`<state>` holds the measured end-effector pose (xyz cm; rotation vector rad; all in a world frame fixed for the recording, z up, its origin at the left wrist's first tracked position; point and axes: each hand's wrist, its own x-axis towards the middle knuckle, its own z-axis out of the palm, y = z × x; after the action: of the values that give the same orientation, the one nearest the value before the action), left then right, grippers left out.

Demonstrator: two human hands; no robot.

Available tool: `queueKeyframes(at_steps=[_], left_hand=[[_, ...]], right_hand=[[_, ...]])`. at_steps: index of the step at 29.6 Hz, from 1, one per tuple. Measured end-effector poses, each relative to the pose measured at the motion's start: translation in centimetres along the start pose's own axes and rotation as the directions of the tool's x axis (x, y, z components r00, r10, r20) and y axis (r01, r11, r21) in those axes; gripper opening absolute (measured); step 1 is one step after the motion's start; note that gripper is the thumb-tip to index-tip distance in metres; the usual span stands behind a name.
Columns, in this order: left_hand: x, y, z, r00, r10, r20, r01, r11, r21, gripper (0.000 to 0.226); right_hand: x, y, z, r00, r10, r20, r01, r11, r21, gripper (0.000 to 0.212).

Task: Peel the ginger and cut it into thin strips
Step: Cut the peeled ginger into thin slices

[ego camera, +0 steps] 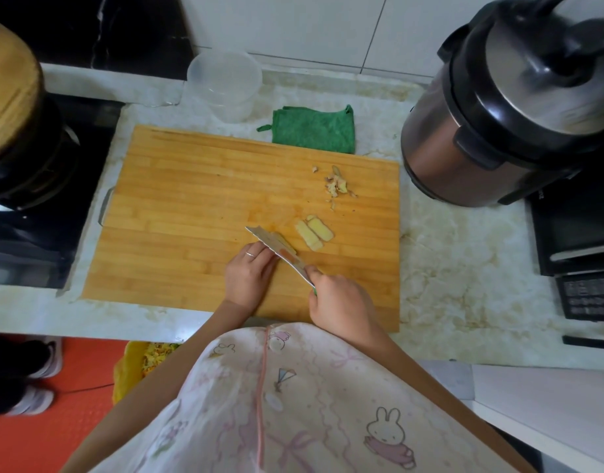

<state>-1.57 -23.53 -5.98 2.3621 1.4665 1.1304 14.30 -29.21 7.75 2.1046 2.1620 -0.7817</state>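
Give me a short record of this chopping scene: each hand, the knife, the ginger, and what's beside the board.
Left hand: on the cutting board, fingers bent against the knife blade; its hold on the ginger piece is hidden
Right hand: grips the knife handle
Ginger piece: under the blade
Cut slices: right of the blade
Peelings: board's far right
Behind board: green cloth, plastic container
Right of board: pressure cooker
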Motion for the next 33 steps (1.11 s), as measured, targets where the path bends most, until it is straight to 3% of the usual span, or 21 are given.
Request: queueKeyframes(at_steps=[10, 17, 25, 29, 33], left_hand=[[0.0, -0.1, 0.1, 1.000, 0.000, -0.015, 0.000, 1.000, -0.023, 0.009], [0.4, -0.1, 0.0, 0.999, 0.011, -0.031, -0.012, 0.999, -0.037, 0.011], [0.4, -0.5, 0.1, 1.000, -0.014, -0.020, 0.014, 0.999, -0.032, 0.012], [0.9, -1.1, -0.4, 0.996, 0.079, -0.029, -0.078, 0.997, 0.028, 0.029], [1.4, -1.0, -0.5, 0.995, 0.082, -0.060, -0.081, 0.997, 0.008, 0.045]], right_hand=[[0.2, 0.0, 0.5, 1.000, 0.002, 0.019, -0.002, 1.000, 0.003, 0.046], [1.1, -0.3, 0.6, 1.000, -0.009, 0.002, 0.009, 0.999, 0.031, 0.030], [1.1, -0.8, 1.0, 0.999, 0.025, -0.022, -0.023, 0.997, 0.072, 0.028], [0.7, -0.6, 0.8, 1.000, 0.017, -0.009, -0.016, 0.999, 0.035, 0.031], [0.8, -0.7, 0.7, 1.000, 0.022, -0.001, -0.022, 1.000, -0.006, 0.039]])
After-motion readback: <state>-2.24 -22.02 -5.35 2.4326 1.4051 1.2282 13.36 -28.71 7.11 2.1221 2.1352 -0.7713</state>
